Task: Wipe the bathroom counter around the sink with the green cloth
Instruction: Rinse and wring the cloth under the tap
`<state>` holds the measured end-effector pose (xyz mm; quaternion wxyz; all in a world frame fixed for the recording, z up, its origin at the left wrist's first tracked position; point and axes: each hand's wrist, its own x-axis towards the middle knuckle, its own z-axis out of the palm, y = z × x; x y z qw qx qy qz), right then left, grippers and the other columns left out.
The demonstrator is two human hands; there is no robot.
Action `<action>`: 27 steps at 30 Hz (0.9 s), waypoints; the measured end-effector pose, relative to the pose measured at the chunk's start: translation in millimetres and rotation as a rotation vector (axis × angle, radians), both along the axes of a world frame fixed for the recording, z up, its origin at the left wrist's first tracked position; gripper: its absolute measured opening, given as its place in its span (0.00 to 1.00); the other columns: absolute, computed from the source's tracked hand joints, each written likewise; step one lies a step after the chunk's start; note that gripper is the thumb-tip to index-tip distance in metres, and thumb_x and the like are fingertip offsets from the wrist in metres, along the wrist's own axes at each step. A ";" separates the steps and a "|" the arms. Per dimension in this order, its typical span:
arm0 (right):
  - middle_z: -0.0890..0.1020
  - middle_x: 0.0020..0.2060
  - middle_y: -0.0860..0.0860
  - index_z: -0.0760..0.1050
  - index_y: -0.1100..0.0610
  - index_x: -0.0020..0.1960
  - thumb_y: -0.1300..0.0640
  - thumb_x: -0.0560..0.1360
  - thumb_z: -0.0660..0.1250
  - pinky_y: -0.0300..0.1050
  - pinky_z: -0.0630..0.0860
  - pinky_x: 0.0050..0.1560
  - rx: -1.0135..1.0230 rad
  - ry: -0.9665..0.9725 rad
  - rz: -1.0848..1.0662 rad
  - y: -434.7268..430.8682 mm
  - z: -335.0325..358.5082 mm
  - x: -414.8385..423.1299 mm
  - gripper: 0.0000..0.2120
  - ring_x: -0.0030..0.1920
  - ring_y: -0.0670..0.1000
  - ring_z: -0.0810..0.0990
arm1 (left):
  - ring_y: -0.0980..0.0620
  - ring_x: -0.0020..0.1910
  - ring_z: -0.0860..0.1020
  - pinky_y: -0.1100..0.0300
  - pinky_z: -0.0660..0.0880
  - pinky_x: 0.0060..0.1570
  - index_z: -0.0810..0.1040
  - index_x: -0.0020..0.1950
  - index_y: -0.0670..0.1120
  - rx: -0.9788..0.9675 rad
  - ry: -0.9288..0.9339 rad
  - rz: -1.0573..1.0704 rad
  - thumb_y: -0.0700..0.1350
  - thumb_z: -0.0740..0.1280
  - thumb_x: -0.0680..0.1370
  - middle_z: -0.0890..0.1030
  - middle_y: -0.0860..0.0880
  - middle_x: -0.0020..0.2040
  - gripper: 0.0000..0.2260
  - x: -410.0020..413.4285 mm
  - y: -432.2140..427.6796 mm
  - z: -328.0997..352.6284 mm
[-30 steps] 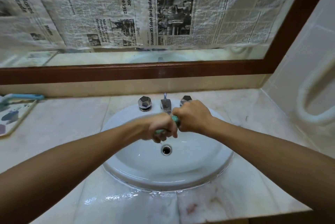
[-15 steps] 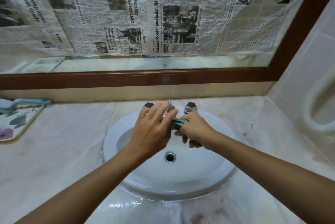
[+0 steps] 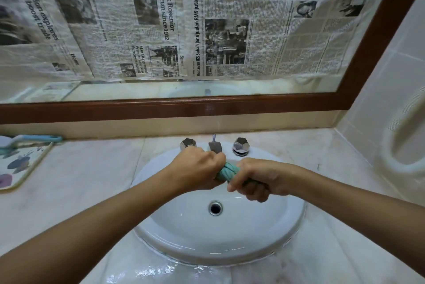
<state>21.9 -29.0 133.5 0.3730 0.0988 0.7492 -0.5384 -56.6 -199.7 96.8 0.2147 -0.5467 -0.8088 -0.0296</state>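
Both grips closed tight on the green cloth (image 3: 226, 173), which is twisted into a short rope between the fists. Left hand (image 3: 197, 170) holds the far end, knuckles up; right hand (image 3: 255, 180) holds the near end. Only a small knot of cloth shows between them; the rest is hidden inside the fists. The cloth hangs over the sink (image 3: 296, 219) basin, above and behind the drain (image 3: 215, 208), just in front of the faucet spout (image 3: 215, 145).

Step in hand, as I read it: wringing out the cloth before wiping. To do it well, turn the fists in opposite directions, keep the twist over the basin so runoff goes down the drain, and stop once it no longer drips. A sodden cloth would only smear.

Counter (image 3: 76, 182): pale marble, with a wet shiny patch at the front edge below the sink rim. That patch likely needs the first pass.

In the way: two chrome tap handles, left (image 3: 188, 144) and right (image 3: 241, 145), flank the spout and will need working around. A patterned tray (image 3: 34, 164) sits at the far left of the counter, a blue-handled brush (image 3: 34, 139) resting at its back edge; both would have to be lifted or skirted. Newspaper (image 3: 161, 19) covers the mirror above, well clear.
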 end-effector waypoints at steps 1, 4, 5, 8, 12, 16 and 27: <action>0.62 0.19 0.48 0.63 0.54 0.32 0.63 0.72 0.67 0.34 0.52 0.24 0.109 0.107 -0.008 -1.0 1.8 -0.4 0.15 0.20 0.47 0.58 | 0.42 0.24 0.75 0.61 0.66 0.25 0.75 0.38 0.42 -0.055 -0.001 0.102 0.51 0.67 0.70 0.76 0.47 0.28 0.12 5.7 6.0 9.5; 0.73 0.23 0.51 0.70 0.55 0.32 0.62 0.67 0.69 0.36 0.63 0.23 0.573 0.465 0.006 -3.9 1.0 -8.3 0.09 0.20 0.49 0.69 | 0.44 0.33 0.71 0.57 0.66 0.34 0.76 0.45 0.45 -0.216 -0.156 0.342 0.49 0.65 0.75 0.67 0.49 0.32 0.07 13.6 24.5 28.1; 0.75 0.27 0.51 0.70 0.54 0.32 0.61 0.66 0.68 0.37 0.65 0.24 0.715 0.581 0.027 -4.0 -1.3 -11.3 0.08 0.24 0.50 0.73 | 0.45 0.32 0.70 0.57 0.67 0.34 0.76 0.44 0.45 -0.232 -0.240 0.362 0.47 0.64 0.75 0.65 0.49 0.32 0.06 13.7 28.8 30.7; 0.79 0.38 0.53 0.71 0.52 0.40 0.58 0.67 0.66 0.42 0.65 0.32 1.027 0.908 0.130 -1.8 -7.9 -18.3 0.05 0.35 0.56 0.74 | 0.51 0.28 0.67 0.58 0.67 0.30 0.75 0.41 0.42 -0.209 -0.440 0.385 0.44 0.63 0.73 0.71 0.47 0.33 0.06 4.2 33.9 25.1; 0.81 0.37 0.61 0.74 0.60 0.53 0.60 0.64 0.68 0.46 0.63 0.34 1.159 1.135 0.257 -5.7 -31.2 -35.2 0.17 0.36 0.63 0.78 | 0.52 0.26 0.66 0.60 0.61 0.26 0.68 0.31 0.44 -0.104 -0.843 0.391 0.38 0.67 0.71 0.70 0.49 0.28 0.12 -4.5 26.1 8.7; 0.79 0.26 0.58 0.75 0.63 0.49 0.59 0.57 0.71 0.43 0.65 0.27 1.248 1.144 0.390 -15.7 -50.5 -45.2 0.21 0.24 0.60 0.78 | 0.53 0.19 0.60 0.64 0.57 0.24 0.64 0.26 0.46 0.070 -1.323 0.434 0.34 0.69 0.70 0.65 0.49 0.22 0.19 -5.9 14.6 -10.2; 0.79 0.40 0.52 0.72 0.47 0.52 0.53 0.69 0.69 0.50 0.78 0.37 0.720 0.833 0.002 -20.0 -42.3 -17.2 0.13 0.39 0.55 0.78 | 0.47 0.48 0.76 0.53 0.74 0.48 0.78 0.48 0.51 -0.248 -0.329 0.341 0.49 0.70 0.69 0.79 0.48 0.50 0.09 -10.3 3.0 5.3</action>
